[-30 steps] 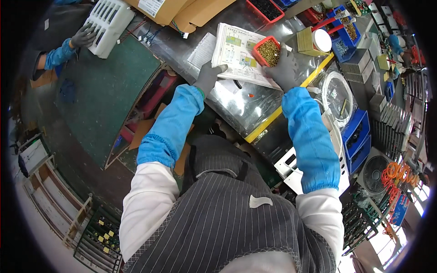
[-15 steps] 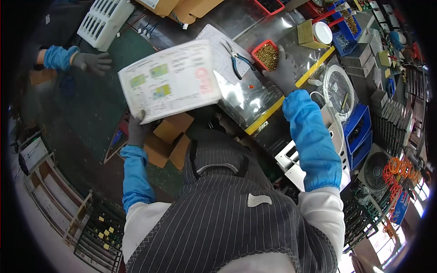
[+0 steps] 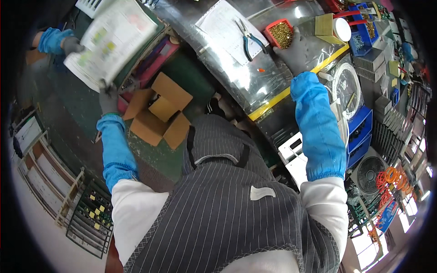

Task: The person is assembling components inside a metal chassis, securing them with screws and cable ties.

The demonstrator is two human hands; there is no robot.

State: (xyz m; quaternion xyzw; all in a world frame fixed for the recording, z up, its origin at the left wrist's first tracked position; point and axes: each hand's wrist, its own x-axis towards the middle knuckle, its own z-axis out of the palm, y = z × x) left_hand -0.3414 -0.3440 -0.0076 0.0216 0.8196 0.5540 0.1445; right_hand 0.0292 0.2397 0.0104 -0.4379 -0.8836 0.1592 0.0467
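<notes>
My left hand (image 3: 108,98), in a grey glove with a blue sleeve cover, grips the lower edge of a white printed sheet (image 3: 111,41) and holds it out over the floor at my left. My right hand (image 3: 293,52), also gloved, rests flat on the shiny metal bench (image 3: 227,73), next to a small red tray of brass parts (image 3: 280,34). Blue-handled pliers (image 3: 248,41) lie on a white paper (image 3: 225,27) left of that tray.
An open brown carton (image 3: 157,116) lies on the floor below the sheet. Another person's gloved hand (image 3: 68,44) with a blue sleeve touches the sheet's far left side. Blue bins (image 3: 359,132), a fan (image 3: 371,173) and a coil of clear tube (image 3: 348,86) crowd the right.
My left hand has swung the printed sheet from the bench out to the left and farther away, toward the other person's hand. My right hand has stayed by the red tray.
</notes>
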